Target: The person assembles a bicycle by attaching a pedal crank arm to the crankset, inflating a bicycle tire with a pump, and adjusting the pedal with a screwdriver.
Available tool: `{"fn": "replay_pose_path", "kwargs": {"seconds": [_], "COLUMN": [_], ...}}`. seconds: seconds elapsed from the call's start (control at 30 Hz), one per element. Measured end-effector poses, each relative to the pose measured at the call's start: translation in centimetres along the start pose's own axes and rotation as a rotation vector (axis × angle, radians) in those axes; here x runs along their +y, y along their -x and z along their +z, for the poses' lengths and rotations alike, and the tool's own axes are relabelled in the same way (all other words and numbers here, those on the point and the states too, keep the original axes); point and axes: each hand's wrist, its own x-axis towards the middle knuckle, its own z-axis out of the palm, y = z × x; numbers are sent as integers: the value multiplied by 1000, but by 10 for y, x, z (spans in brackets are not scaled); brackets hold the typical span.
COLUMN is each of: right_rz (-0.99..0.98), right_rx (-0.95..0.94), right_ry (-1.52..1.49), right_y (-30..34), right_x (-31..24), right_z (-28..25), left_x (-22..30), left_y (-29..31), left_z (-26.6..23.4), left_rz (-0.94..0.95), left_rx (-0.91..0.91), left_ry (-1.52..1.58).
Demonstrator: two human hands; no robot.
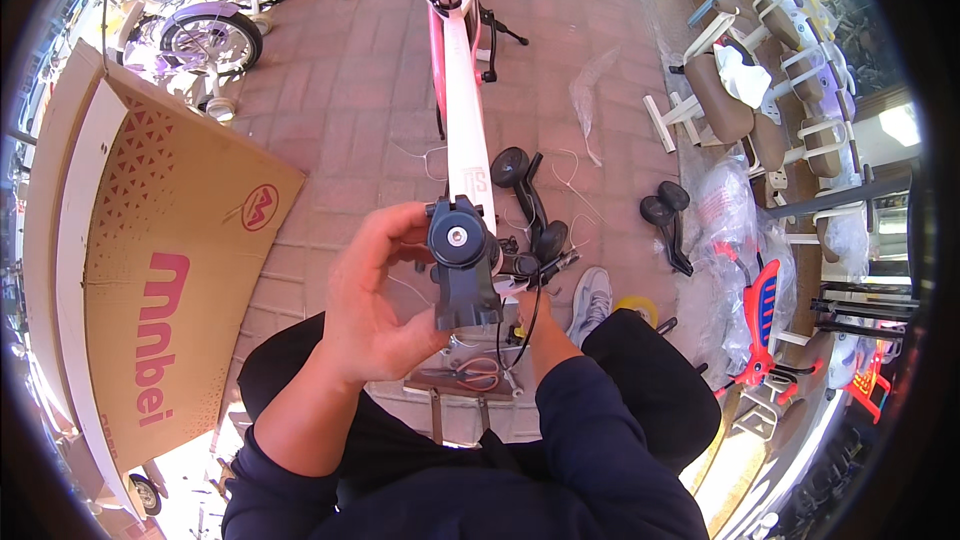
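A white and pink bicycle frame [463, 110] stretches away from me, with a black stem [460, 250] at its near end. My left hand [375, 295] is closed round the stem's left side, fingers at the top and thumb below. Past the stem's lower right, my right hand [532, 318] reaches in low; its fingers are mostly hidden, so I cannot tell what they hold. Beside it hang a black brake lever and bar parts [530, 264], from which a thin black cable [503, 352] loops down.
At left stands a large cardboard box [190, 270]. Scissors with orange handles [478, 373] and a wrench [515, 382] lie between my legs. Black training wheels [535, 205] lie right of the frame, more [668, 215] farther right. Bicycles [212, 40] stand far left; brown seats [718, 100] far right.
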Motion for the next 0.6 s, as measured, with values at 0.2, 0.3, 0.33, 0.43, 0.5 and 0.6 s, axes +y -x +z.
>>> {"fn": "replay_pose_path", "kwargs": {"seconds": [0.2, 0.3, 0.33, 0.43, 0.5, 0.6], "right_rz": [148, 131, 115, 24, 15, -158], "right_rx": [15, 71, 116, 259, 289, 299], "right_ry": [-154, -177, -192, -175, -156, -115], "right_y": [12, 6, 1, -13, 25, 117], "right_x": [-1, 16, 24, 52, 16, -69], "right_z": [27, 30, 27, -1, -15, -45], "left_x": [-4, -1, -1, -3, -5, -3], "left_y": [6, 1, -4, -17, -11, -3], "left_z": [2, 2, 5, 3, 0, -10], "left_rz": [7, 27, 37, 29, -40, -54], "left_rx": [32, -1, -43, -119, -103, -41], "left_ry": [73, 84, 90, 103, 38, 12]}}
